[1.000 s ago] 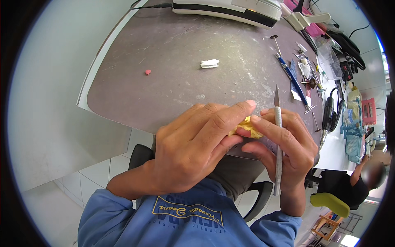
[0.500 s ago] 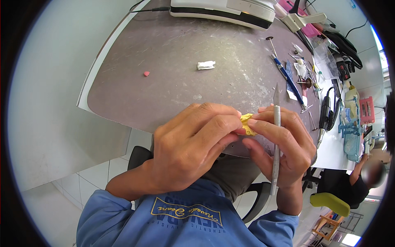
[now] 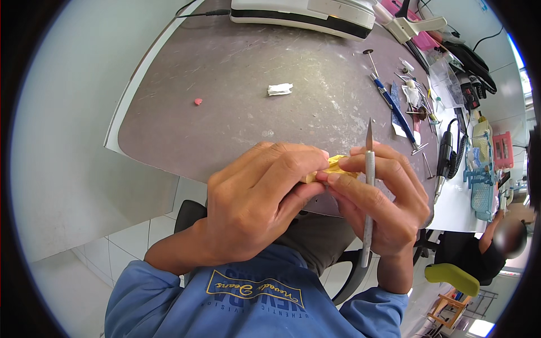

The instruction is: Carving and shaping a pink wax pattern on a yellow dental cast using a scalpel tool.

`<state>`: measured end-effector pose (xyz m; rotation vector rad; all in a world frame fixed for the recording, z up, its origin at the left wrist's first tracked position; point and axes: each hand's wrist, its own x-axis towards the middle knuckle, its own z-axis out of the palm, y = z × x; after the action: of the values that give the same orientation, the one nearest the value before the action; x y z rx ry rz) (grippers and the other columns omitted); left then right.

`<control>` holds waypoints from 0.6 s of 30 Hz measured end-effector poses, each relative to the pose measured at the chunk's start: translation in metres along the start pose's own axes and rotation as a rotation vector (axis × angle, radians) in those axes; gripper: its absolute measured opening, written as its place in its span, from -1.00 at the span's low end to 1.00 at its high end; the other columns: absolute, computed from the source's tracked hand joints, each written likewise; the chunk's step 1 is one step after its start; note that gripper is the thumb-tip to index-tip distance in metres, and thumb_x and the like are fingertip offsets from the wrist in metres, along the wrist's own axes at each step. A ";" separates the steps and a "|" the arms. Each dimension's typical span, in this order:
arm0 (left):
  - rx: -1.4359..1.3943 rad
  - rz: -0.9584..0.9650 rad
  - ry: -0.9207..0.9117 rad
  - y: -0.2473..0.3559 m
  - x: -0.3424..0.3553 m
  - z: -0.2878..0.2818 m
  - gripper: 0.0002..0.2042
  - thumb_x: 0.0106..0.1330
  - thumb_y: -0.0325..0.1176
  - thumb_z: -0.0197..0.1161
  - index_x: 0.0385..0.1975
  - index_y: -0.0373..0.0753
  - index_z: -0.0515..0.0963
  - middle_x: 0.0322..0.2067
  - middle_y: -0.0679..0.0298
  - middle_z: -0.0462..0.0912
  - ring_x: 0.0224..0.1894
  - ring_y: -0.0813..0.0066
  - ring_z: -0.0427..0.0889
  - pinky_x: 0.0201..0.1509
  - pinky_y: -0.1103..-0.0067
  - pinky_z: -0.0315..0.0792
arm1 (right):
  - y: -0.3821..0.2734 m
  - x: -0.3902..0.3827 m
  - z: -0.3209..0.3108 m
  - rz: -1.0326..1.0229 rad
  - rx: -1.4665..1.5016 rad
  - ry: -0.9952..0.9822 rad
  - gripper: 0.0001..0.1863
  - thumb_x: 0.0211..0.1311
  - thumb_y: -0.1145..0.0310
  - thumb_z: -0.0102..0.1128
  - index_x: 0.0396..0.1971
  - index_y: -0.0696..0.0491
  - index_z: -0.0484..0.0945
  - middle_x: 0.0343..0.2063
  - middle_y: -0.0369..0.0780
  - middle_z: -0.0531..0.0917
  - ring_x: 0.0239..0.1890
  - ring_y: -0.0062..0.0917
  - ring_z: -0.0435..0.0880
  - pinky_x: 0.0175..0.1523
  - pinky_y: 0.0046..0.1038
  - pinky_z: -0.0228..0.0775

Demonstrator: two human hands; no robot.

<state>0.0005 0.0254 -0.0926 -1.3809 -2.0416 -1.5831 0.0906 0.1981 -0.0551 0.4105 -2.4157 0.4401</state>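
Note:
My left hand (image 3: 256, 197) closes its fingers on a small yellow dental cast (image 3: 336, 161) with a lumpy surface, held above the table's near edge. Most of the cast is hidden by fingers. From the other side, the thumb and fingers of my right hand (image 3: 389, 194) press on it too. A craft knife (image 3: 368, 197) with a silver handle is tucked against my right hand, its blade pointing up and away from me, clear of the cast.
On the grey table (image 3: 225, 112) lie a white wrapped piece (image 3: 279, 89) and a pink bit (image 3: 198, 102). A white machine (image 3: 301, 17) stands at the back. To the right are a blue-handled tool (image 3: 397, 110), several small burs, a black handpiece (image 3: 445, 155) and baskets (image 3: 482, 194). Another person (image 3: 493, 253) sits far right.
The cast has turned in my fingers, showing more of its side near my left hand. My right thumb has come in onto it, and the craft knife has shifted slightly left.

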 end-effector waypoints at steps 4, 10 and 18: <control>0.015 -0.013 -0.020 0.000 0.000 -0.002 -0.66 0.10 -0.57 0.45 -0.12 -0.33 0.54 -0.19 0.11 0.72 -0.23 0.29 0.73 -0.21 0.54 0.59 | -0.003 0.002 0.001 0.055 0.000 0.033 -0.70 -0.25 0.37 0.54 -0.38 0.02 0.73 -0.41 -0.23 0.68 -0.29 -0.34 0.70 -0.19 -0.34 0.60; 0.026 -0.028 -0.039 0.001 0.001 -0.002 -0.65 0.10 -0.55 0.45 -0.11 -0.34 0.54 -0.18 0.11 0.71 -0.24 0.30 0.73 -0.20 0.54 0.59 | -0.003 0.003 0.000 0.063 0.000 0.030 -0.70 -0.25 0.39 0.55 -0.39 0.02 0.73 -0.39 -0.22 0.68 -0.29 -0.34 0.70 -0.23 -0.37 0.57; 0.016 -0.010 -0.009 0.001 0.001 0.000 -0.66 0.10 -0.55 0.45 -0.12 -0.33 0.55 -0.19 0.10 0.71 -0.27 0.31 0.73 -0.22 0.54 0.59 | -0.001 0.003 -0.002 0.212 0.085 0.034 -0.70 -0.20 0.49 0.52 -0.34 0.07 0.69 -0.35 -0.17 0.69 -0.29 -0.32 0.70 -0.23 -0.41 0.55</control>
<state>0.0013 0.0261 -0.0915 -1.3776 -2.0648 -1.5634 0.0897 0.1975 -0.0516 0.1816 -2.4235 0.6396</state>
